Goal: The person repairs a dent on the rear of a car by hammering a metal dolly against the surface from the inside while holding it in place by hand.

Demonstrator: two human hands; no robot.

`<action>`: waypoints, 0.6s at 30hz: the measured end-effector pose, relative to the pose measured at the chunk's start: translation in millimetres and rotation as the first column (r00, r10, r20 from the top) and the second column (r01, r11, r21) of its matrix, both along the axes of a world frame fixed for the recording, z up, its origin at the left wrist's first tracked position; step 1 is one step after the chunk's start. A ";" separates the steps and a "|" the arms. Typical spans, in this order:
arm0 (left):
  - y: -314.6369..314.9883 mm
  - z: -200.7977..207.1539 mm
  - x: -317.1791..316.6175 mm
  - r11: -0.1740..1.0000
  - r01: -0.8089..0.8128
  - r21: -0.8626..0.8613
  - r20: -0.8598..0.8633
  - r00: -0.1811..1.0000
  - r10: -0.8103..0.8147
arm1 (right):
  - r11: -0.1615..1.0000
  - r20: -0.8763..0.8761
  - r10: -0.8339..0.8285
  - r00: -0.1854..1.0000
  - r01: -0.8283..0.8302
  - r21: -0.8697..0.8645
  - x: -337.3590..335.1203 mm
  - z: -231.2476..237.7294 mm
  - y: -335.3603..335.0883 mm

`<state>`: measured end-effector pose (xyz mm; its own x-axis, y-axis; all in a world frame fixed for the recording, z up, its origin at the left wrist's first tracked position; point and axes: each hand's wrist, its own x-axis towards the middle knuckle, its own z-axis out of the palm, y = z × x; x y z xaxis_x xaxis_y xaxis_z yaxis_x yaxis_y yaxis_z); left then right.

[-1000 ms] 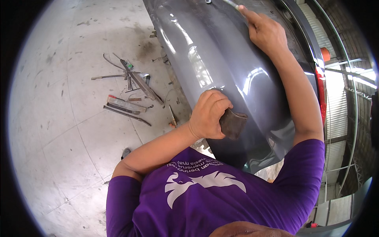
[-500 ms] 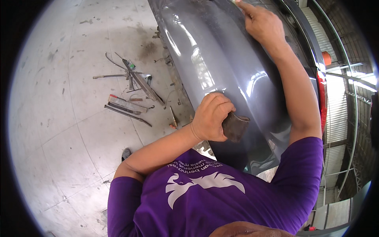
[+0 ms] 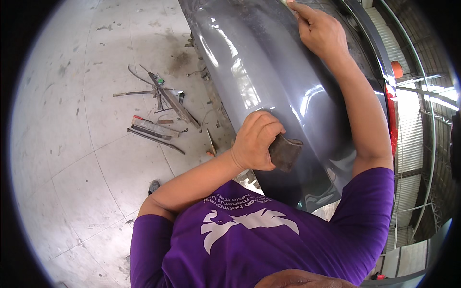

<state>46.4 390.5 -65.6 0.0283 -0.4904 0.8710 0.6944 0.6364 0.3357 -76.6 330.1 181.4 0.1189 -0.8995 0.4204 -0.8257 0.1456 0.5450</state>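
My left hand [image 3: 258,140] is closed around a dark, worn block [image 3: 286,154] with a slightly hollowed top, held over the near part of a glossy dark grey car panel [image 3: 269,67]. Whether the block touches the panel cannot be made out. Stretched far forward, my right hand [image 3: 322,30] has its fingers closed at the top edge of the picture, over the panel's far end. A small pale thing [image 3: 284,2] shows at its fingertips, mostly cut off by the frame. Bright light reflections run along the panel's curved surface.
On the pale tiled floor [image 3: 67,125] at left lie several metal bars and tools [image 3: 165,98], with a screwdriver-like tool [image 3: 211,141] closer to the panel. A red car lamp [image 3: 391,120] borders the right side. My shoe [image 3: 153,186] shows at lower left.
Very little differs. My left hand and the block have shifted slightly up and left; my right hand has barely moved.
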 end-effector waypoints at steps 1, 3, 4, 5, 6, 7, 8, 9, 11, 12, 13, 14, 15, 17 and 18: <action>0.1 0.5 0.6 1.000 0.001 0.001 0.007 1.000 -0.001 | 0.998 -0.013 -0.051 0.999 0.052 0.030 0.8 0.5 -0.4; 0.8 0.3 1.3 1.000 0.000 0.002 0.016 1.000 0.000 | 0.984 -0.044 -0.152 0.987 0.156 0.089 2.2 2.4 -2.9; -0.5 0.2 1.9 1.000 -0.003 -0.005 0.017 1.000 0.004 | 0.988 -0.039 -0.144 0.989 0.146 0.049 0.1 2.4 -2.4; -1.5 0.4 2.3 1.000 -0.007 -0.013 0.019 1.000 0.007 | 0.991 -0.034 -0.136 0.990 0.136 0.009 -4.2 0.9 -0.7; -1.3 0.2 1.9 1.000 -0.008 -0.011 0.011 1.000 0.009 | 0.991 -0.029 -0.128 0.991 0.127 -0.031 -9.0 -0.8 1.7; 0.4 0.4 1.2 1.000 -0.010 -0.004 0.004 1.000 0.010 | 0.992 -0.034 -0.125 0.992 0.124 -0.013 -15.8 -2.4 5.6; 1.9 0.5 0.6 1.000 -0.011 0.004 -0.004 1.000 0.011 | 0.992 -0.039 -0.123 0.992 0.123 0.005 -22.6 -3.7 10.6; 1.8 0.2 -0.2 1.000 -0.014 -0.001 -0.001 1.000 0.014 | 0.992 -0.044 -0.121 0.992 0.122 0.023 -27.4 -3.9 13.9; -2.5 0.4 1.1 1.000 -0.019 -0.023 0.012 1.000 0.019 | 0.995 -0.097 -0.101 0.990 0.100 -0.009 -16.2 3.8 12.2; -2.3 0.4 1.5 1.000 -0.018 -0.019 0.010 1.000 0.018 | 0.996 -0.123 -0.092 0.988 0.090 -0.024 -11.5 6.2 13.2; -1.7 0.9 1.7 1.000 -0.019 -0.011 0.006 1.000 0.019 | 0.998 -0.093 -0.068 0.993 0.067 -0.020 -10.8 4.3 18.0; -1.3 1.2 1.7 1.000 -0.019 -0.003 0.001 1.000 0.019 | 0.999 -0.062 -0.045 0.997 0.044 -0.017 -11.4 1.2 24.8; -1.6 0.3 0.3 1.000 -0.023 -0.004 0.001 1.000 0.023 | 1.000 -0.030 -0.021 0.999 0.020 -0.014 -12.4 0.5 28.9; -0.7 -2.2 -1.9 1.000 -0.019 -0.010 0.007 1.000 0.020 | 0.998 -0.111 -0.067 0.992 0.065 -0.023 -19.3 4.5 32.8; 0.7 -3.1 -2.4 1.000 -0.018 -0.010 0.008 1.000 0.018 | 0.996 -0.151 -0.091 0.984 0.088 -0.028 -21.5 5.6 34.6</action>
